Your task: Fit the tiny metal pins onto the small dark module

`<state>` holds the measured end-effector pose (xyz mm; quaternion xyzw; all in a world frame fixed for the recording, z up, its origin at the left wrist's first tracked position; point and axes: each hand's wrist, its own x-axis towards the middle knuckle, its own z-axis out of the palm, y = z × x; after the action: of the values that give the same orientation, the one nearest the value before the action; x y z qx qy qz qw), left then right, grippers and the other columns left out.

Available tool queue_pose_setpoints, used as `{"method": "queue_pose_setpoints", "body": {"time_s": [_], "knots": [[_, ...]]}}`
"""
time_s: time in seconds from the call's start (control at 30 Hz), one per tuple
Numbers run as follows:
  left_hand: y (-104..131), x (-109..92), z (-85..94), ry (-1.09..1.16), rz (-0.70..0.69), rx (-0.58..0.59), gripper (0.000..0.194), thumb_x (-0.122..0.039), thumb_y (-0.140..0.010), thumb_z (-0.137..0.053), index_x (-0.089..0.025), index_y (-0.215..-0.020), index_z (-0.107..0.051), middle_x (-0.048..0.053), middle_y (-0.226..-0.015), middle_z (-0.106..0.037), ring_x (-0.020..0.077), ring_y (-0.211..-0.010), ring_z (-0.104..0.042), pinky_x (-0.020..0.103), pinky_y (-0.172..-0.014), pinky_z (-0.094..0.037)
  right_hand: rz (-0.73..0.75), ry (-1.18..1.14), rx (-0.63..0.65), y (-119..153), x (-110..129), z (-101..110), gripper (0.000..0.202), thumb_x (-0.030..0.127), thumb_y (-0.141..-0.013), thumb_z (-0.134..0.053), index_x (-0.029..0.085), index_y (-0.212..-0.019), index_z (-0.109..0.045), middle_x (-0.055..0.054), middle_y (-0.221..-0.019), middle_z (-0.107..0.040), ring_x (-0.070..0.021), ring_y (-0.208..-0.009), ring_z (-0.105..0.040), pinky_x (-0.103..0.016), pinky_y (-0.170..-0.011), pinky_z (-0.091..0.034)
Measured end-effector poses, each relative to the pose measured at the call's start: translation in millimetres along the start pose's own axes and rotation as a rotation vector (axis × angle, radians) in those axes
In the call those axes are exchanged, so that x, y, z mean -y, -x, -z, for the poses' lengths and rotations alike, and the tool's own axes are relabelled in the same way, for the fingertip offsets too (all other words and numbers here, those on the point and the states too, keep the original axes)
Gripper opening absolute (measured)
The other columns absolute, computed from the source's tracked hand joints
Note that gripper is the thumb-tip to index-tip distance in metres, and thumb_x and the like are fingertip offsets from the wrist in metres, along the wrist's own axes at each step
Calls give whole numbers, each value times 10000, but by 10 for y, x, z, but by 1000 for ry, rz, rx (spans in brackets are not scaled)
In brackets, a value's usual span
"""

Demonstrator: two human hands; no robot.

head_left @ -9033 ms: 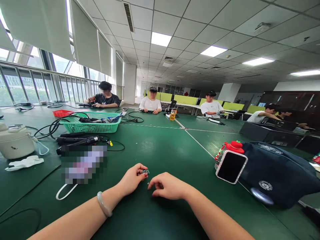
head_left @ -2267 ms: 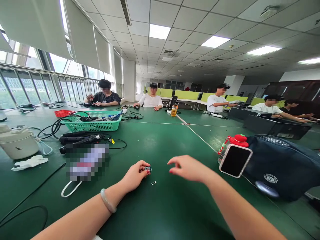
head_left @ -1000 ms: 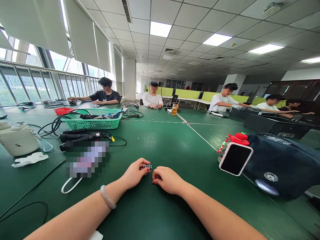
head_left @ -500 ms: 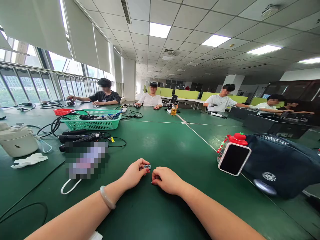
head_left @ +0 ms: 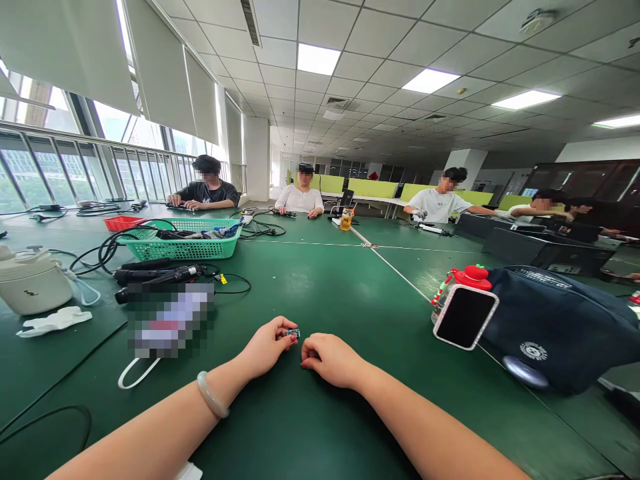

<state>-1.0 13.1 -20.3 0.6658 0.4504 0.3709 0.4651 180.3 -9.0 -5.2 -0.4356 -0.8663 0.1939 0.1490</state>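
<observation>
Between the thumb and fingers of my left hand [head_left: 270,345] is a small dark part with pale edges [head_left: 293,333], too small to name. A light bracelet [head_left: 212,396] circles my left wrist. Just to the right, with a narrow gap between the two hands, my right hand [head_left: 331,360] rests low over the green table [head_left: 320,287]. Its fingers are curled in toward the thumb, and whatever they hold, if anything, is hidden.
To the left are a green basket [head_left: 181,249] of cables, a dark tool [head_left: 160,275], a blurred-out item [head_left: 173,323] and a beige jug [head_left: 33,283]. A phone [head_left: 466,317] leans on a red-capped bottle [head_left: 470,276] beside a dark bag [head_left: 560,327]. Several people sit farther off.
My hands keep nearly the same pose, and the small part stays in the left one. The view has shifted slightly. At the far left, a person's outstretched arm has drawn in.
</observation>
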Motion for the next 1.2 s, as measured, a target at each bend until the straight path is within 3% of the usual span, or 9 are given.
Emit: {"method": "queue_pose_setpoints", "body": {"time_s": [1.2], "knots": [[-29, 68, 9, 6, -19, 19, 247, -288, -724, -559, -160, -933, -533, 30, -794, -622, 128, -670, -568, 271, -644, -447, 19, 13, -34, 17, 31, 10, 30, 177, -759, -563, 184, -741, -586, 15, -700, -528, -106, -666, -469, -206, -603, -335]]}}
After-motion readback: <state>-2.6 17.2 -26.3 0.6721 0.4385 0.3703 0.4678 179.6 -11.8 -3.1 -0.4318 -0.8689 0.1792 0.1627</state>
